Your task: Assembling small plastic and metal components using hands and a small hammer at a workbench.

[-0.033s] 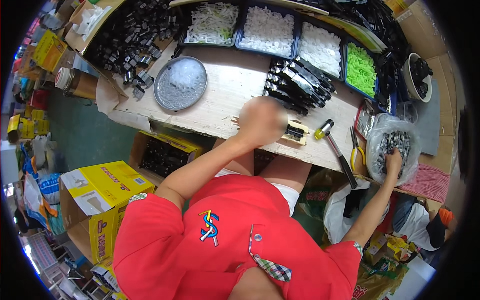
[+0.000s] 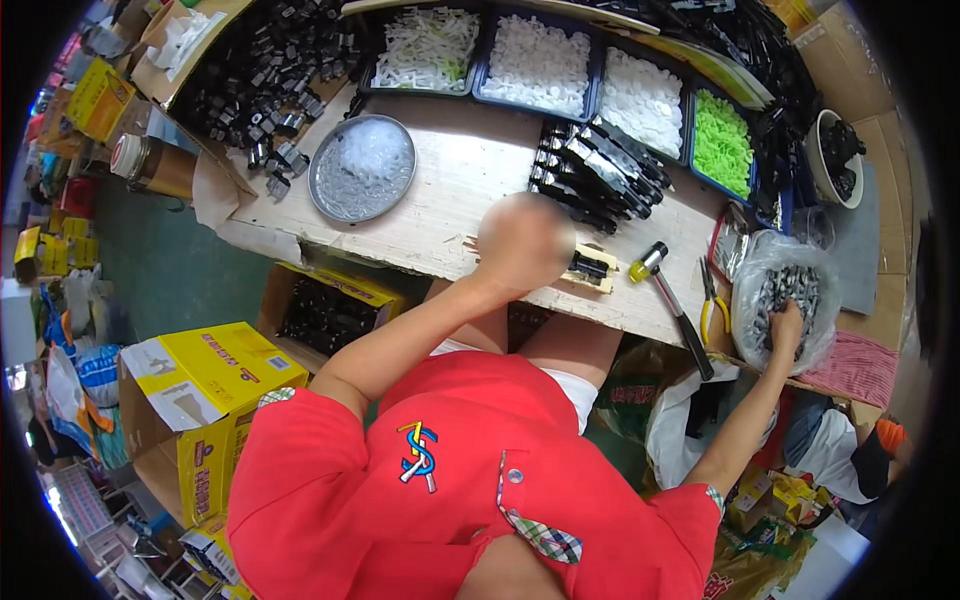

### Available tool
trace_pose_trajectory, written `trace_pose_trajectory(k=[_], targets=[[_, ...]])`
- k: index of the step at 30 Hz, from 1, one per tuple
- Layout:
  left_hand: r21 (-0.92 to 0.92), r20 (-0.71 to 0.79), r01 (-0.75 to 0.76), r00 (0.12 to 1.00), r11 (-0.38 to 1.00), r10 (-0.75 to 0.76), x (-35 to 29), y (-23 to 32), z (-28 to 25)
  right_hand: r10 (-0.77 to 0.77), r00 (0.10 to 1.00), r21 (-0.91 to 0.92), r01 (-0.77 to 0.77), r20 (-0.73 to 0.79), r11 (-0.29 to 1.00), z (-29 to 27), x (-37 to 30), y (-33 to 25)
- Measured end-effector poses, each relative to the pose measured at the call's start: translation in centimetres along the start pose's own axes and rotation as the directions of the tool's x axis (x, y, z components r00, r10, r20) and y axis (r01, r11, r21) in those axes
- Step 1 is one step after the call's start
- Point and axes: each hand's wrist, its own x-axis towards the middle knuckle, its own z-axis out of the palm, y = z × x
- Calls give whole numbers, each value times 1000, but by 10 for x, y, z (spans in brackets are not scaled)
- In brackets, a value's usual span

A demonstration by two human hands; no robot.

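My left hand (image 2: 525,243) lies over a pale wooden block (image 2: 594,283) at the table's front edge; a blur covers its fingers. Part of a black piece (image 2: 590,264) shows in the block, just right of that hand. At the right, my right hand (image 2: 787,325) reaches into a clear plastic bag (image 2: 745,290) full of small silvery metal parts (image 2: 797,284). Its fingers are drawn together, with the tips down among the parts, so what they pinch is hidden. Between my hands lies a hammer (image 2: 672,307) with a yellow tip and dark handle.
Yellow-handled pliers (image 2: 714,300) lie beside the bag. A stack of long black parts (image 2: 600,170) sits beyond my left hand. Blue trays of white pieces (image 2: 537,60) and green pieces (image 2: 720,140) line the back. A round metal dish (image 2: 335,195) stands left, near loose black parts (image 2: 265,110).
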Motion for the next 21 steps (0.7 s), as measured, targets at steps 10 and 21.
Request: trace_pose_trajectory(k=[10, 21], targets=[[358, -453, 173, 892, 918, 9, 84, -65, -92, -12, 992, 196, 37, -126, 980, -2, -6, 26], [378, -414, 226, 908, 898, -55, 149, -131, -114, -44, 986, 110, 62, -161, 992, 9, -9, 28]])
